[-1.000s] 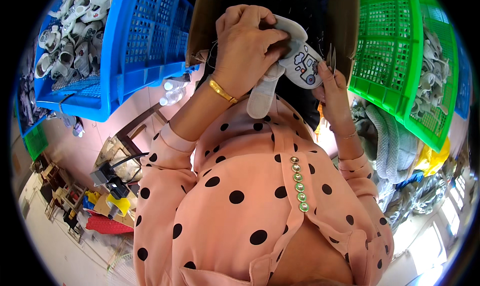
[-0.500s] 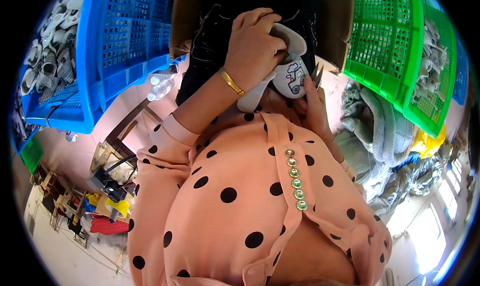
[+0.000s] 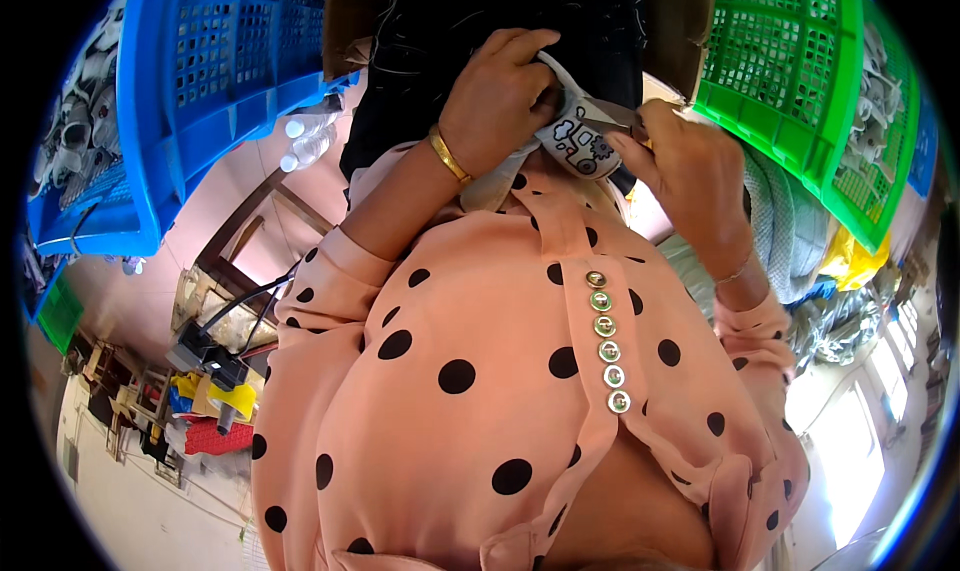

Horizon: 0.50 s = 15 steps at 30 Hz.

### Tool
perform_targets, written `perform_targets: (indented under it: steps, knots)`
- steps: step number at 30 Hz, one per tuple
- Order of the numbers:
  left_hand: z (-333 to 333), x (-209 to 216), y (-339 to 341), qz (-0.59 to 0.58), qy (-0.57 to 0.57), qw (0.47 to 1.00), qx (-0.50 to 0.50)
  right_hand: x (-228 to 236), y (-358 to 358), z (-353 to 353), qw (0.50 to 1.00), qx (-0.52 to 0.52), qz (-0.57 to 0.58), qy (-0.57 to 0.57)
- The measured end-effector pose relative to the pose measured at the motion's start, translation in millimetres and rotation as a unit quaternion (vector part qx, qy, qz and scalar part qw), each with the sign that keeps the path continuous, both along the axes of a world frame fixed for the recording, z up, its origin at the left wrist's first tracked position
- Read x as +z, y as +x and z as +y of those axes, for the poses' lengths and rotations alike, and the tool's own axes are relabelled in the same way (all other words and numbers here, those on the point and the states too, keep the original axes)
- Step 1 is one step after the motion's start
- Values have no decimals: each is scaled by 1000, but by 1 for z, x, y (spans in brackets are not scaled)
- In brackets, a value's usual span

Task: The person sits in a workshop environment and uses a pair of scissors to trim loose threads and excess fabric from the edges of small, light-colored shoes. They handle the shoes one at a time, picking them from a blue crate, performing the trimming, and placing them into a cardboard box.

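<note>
Over my dark lap, my left hand is closed on a small white shoe upper, fingers hooked into its opening. A black-outlined vehicle picture with grey and coloured bits faces up on its front. From the right, my right hand grips a pair of thread snips, thumb and fingers bent around them. The snips' dark pointed blades lie against or just above the upper's edge; which, I cannot tell. Part of the upper is hidden behind my left hand.
A blue plastic crate holding several pale shoe uppers stands left. To the right is a green crate with more uppers. Grey cloth lies below it. Plastic bottles sit by the blue crate.
My right hand has come up and outward, bringing the snips across the upper's top edge. The upper has tilted and turned a little in my left hand, which still holds it.
</note>
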<state>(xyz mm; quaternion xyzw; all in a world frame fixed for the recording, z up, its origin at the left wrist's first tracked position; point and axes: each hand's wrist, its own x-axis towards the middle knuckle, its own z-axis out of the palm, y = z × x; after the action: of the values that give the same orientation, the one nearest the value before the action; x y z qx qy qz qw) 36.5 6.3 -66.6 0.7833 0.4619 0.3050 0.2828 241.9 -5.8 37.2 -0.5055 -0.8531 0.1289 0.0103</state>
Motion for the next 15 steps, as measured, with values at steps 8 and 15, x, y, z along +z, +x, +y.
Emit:
perform_targets:
  steps: [8, 15]
  knots:
    - [-5, -13, -5, -53, -9, 999, 5, 4, -30, 30, 964, 201, -164, 50]
    - [-4, -17, -5, -68, -5, 998, 15, 1, -50, 35, 923, 240, -299, 39]
